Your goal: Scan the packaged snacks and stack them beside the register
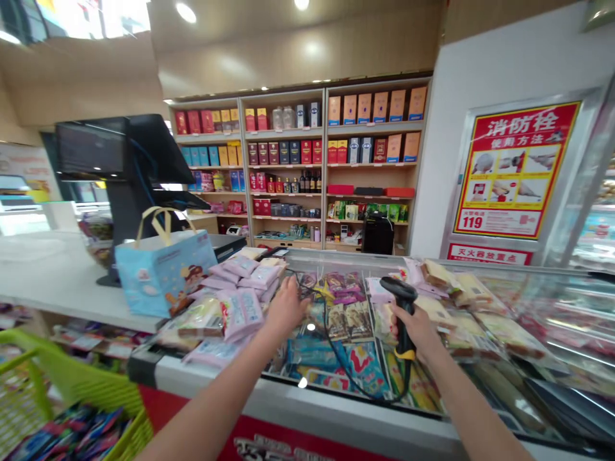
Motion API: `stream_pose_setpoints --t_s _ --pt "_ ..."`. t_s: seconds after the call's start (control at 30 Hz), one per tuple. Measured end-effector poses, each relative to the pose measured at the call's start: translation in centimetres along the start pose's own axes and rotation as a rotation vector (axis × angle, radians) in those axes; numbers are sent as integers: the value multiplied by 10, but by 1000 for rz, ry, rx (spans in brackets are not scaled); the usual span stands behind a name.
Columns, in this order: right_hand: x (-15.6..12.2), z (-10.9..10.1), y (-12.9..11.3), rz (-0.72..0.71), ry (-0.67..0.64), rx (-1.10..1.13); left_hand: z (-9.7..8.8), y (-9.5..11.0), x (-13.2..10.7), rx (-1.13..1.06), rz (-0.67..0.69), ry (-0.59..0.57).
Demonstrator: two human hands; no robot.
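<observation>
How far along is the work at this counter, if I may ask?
Done is unclear: the blue gift bag stands by the pile, its inside unseen. In hand: the right hand grips a black barcode scanner, the left hand is empty. Left: the pink packets heaped beside it.

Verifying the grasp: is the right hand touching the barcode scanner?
Touching. The head view shows the right hand wrapped around the handle of the barcode scanner, with its fingers closed on it.

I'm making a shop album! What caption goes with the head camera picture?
A right hand grips a black barcode scanner above a shop freezer, with the left hand beside it.
</observation>
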State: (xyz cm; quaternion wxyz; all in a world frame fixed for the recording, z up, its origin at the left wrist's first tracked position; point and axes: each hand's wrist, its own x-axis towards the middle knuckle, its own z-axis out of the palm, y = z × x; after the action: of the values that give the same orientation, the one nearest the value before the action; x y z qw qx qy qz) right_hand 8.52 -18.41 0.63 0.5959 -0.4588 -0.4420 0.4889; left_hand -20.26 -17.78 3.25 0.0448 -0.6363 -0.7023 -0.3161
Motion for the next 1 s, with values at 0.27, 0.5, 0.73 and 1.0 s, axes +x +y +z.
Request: stream_pose_setpoints --t_s 0.27,0.5,0.73,1.0 --pt "12 121 2 15 -310 0 -90 -91 -44 522 -301 -61" --pt "18 171 32 -3 -428 7 -68 -96 -47 350 -452 -64" --pt "12 155 42 -2 -423 52 -54 -117 -51 -17 -559 108" --pt "12 154 35 26 -467 97 -38 -115 -49 -1018 -479 155"
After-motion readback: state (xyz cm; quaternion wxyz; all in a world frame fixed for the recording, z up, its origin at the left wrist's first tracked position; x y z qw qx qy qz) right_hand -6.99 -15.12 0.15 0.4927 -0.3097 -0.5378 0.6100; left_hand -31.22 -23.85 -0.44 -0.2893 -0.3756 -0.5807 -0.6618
